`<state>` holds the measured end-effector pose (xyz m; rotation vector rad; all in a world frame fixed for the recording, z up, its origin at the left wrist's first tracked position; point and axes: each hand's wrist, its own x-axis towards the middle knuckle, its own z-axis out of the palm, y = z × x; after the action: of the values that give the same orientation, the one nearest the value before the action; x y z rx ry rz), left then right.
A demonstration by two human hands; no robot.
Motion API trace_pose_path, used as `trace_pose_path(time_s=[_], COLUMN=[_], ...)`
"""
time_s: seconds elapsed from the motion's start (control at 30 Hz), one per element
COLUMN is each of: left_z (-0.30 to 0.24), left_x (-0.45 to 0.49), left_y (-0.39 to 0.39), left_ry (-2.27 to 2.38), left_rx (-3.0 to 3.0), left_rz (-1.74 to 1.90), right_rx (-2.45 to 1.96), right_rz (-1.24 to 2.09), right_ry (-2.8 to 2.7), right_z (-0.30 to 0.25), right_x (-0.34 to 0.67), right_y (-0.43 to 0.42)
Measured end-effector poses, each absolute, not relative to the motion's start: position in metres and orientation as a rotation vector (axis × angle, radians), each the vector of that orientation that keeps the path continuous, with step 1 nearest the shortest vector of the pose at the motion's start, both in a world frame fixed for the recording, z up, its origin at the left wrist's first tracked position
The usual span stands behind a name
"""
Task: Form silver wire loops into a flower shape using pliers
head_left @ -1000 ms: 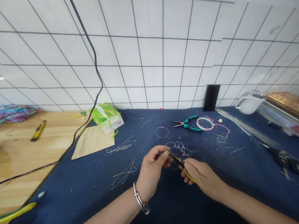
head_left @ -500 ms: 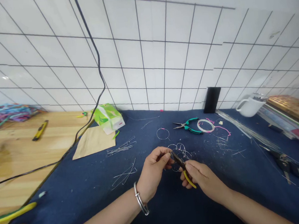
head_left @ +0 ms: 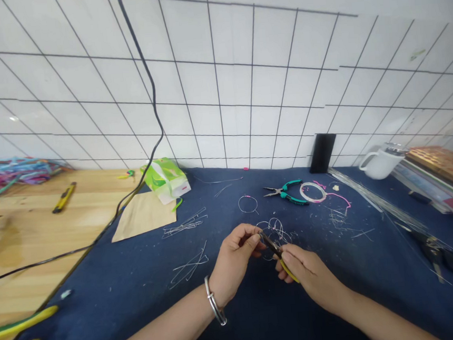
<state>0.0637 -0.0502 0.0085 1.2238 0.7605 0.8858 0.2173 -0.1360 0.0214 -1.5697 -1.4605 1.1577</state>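
White-tiled wall (head_left: 235, 87) behind; dark blue cloth (head_left: 129, 289) over the work surface, on which we list the following.

Left hand (head_left: 234, 256): thumb and forefinger pressed together, pinching what we take to be a fine wire (head_left: 260, 234), held above the cloth; it is too small for us to make out its shape.
Right hand (head_left: 312, 272): fingers wrapped round yellow-handled pliers (head_left: 273, 247), nose at the left fingertips.

Shaped, by our reckoning: one wire ring (head_left: 249, 212) with a pink mark, flat beyond the hands; one heap of wire loops (head_left: 279, 231), just past the hands and partly hidden by them.
In work, we judge: the pinched piece alone.
Unlooped: an upper group of bent wires (head_left: 186, 225) and a lower group of bent wires (head_left: 191, 264), both left of the left hand; one bundle of straight wires (head_left: 372, 199), at right.

Also noted: teal-handled pliers (head_left: 290, 192), lying beside a pale coil (head_left: 312, 200); wire scraps (head_left: 336, 218) nearer us.
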Motion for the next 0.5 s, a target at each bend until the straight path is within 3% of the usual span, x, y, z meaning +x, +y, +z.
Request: trace_pose_path(time_s=[0.17,0.5], left_z=[0.0050,0.0045], left_x=[0.0645,0.0634], left_y=[-0.0489,-0.0497], left_ry=[0.758,0.629], left_rx=[1.244,1.126], left_rz=[0.884,0.867], right_rx=[-1.599,-1.435], right_rz=[1.127,1.393], right_ry=[-1.487,-1.246], right_z=[0.0209,0.0228], right_x=[0.2189,0.2194], right_y=[-0.1357,-0.1350])
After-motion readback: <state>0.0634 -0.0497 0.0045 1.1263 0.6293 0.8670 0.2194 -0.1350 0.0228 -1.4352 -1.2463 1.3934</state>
